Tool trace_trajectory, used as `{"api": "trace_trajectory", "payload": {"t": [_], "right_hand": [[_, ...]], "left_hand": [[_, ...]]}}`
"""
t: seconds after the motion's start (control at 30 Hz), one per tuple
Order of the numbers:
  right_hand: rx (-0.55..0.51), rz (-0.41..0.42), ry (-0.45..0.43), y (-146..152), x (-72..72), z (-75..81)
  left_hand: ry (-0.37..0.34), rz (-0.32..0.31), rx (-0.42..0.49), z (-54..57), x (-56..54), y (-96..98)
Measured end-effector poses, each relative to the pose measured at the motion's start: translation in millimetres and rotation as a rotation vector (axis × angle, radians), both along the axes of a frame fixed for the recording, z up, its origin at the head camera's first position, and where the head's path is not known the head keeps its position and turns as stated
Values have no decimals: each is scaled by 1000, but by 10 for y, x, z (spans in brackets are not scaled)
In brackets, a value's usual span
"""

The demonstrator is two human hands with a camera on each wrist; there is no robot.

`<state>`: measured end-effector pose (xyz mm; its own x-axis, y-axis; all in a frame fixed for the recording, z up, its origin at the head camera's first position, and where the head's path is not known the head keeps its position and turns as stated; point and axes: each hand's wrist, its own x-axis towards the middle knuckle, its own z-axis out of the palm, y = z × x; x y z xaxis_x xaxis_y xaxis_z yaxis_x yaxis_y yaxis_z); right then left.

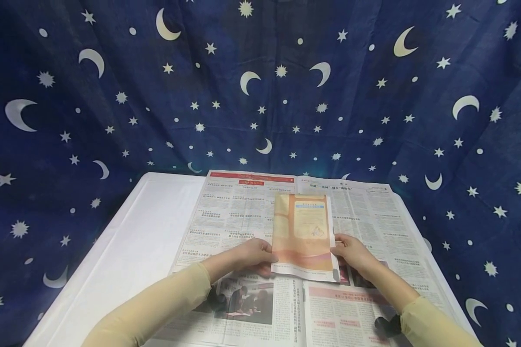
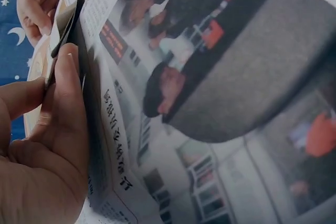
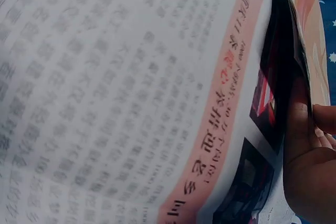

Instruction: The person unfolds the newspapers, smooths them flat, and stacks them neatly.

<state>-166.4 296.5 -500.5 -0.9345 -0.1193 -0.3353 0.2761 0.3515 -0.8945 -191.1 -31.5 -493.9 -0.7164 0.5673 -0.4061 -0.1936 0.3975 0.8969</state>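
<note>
A flat, upright-oblong piece with orange print, which looks like a folded paper or thin booklet, is held just above the newspaper. My left hand pinches its lower left edge between thumb and fingers. On the other side my right hand pinches the right edge at about the same height. In the left wrist view several thin layers show along the edge of the orange-printed piece, slightly parted. The right wrist view has the right thumb on the printed face and fingers behind; the fingertips behind it are partly hidden.
Newspaper sheets spread over most of the white table, whose bare surface shows at the left. Behind it hangs a dark blue cloth with moons and stars. Dark wrist cameras shade the newspaper near each forearm.
</note>
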Motion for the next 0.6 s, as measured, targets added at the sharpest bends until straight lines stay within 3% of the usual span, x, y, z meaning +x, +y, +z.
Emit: {"api": "trace_trajectory", "payload": {"t": [0.3, 0.4, 0.53, 0.6], "right_hand": [[18, 12, 11, -3, 25, -45], [59, -2, 22, -12, 32, -54], [151, -32, 44, -26, 51, -52], [193, -41, 62, -30, 60, -48]], "left_hand": [[75, -47, -100, 6, 28, -9], [219, -77, -235, 47, 12, -21], [462, -88, -434, 113, -34, -19], [562, -103, -471, 127, -60, -10]]}}
